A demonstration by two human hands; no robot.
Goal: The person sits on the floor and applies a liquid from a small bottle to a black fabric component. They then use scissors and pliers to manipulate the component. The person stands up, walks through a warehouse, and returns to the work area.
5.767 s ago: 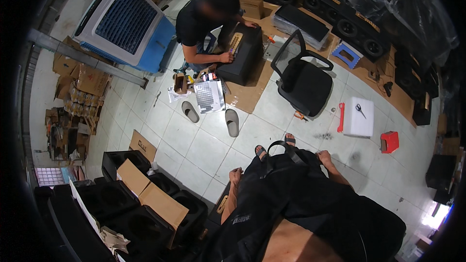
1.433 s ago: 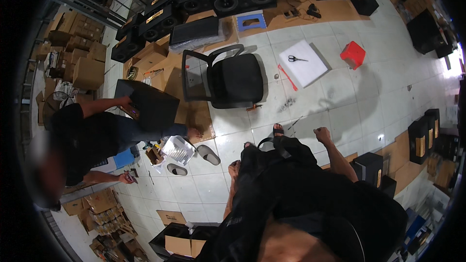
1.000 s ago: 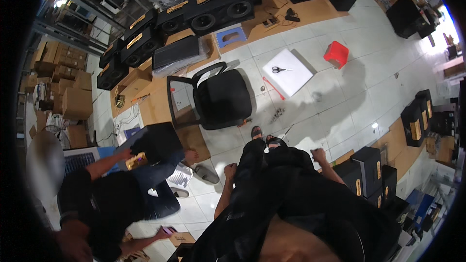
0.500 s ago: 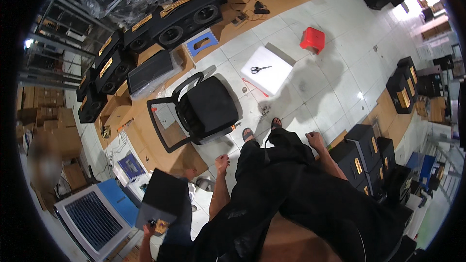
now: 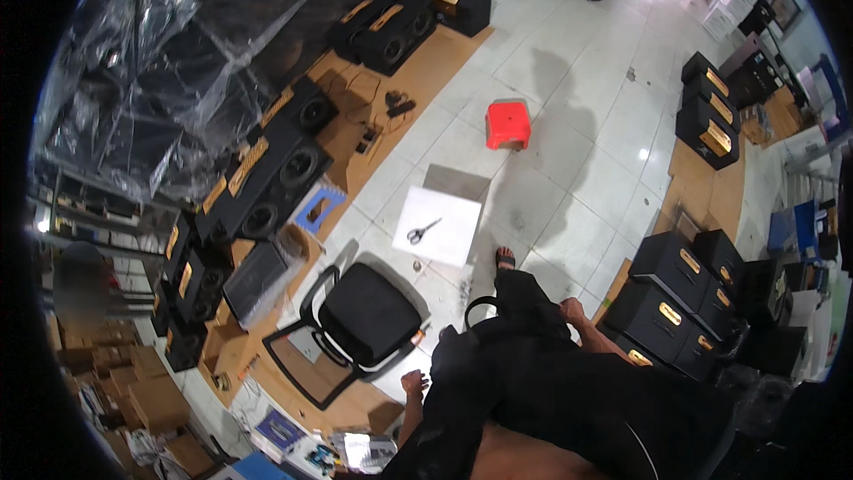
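Note:
My left hand [image 5: 415, 382] hangs beside my dark clothing, its fingers loosely bent and apart, with nothing seen in it. The black office chair [image 5: 369, 316] is nearest to it, a short way off and not touched. On my other side hangs my right hand [image 5: 573, 311], fingers loosely curled and nothing visible in them. It is close to several black speaker boxes [image 5: 657, 307] with gold plates. Ahead of me a pair of black scissors [image 5: 424, 230] lies on a white block-like piece [image 5: 458, 213], out of reach of both hands.
A red plastic stool [image 5: 508, 123] stands on the tiled floor [image 5: 551, 196] ahead. Black speakers [image 5: 275, 178] line cardboard at the left, with clear plastic sheeting [image 5: 213, 36] behind. More speaker boxes [image 5: 708, 124] stand far right. Cardboard boxes [image 5: 151, 396] are stacked at lower left.
My view has shifted, so the chair, scissors and white block sit lower and further left. A foot has moved out of sight. The co-worker's hand with a dark box has left view.

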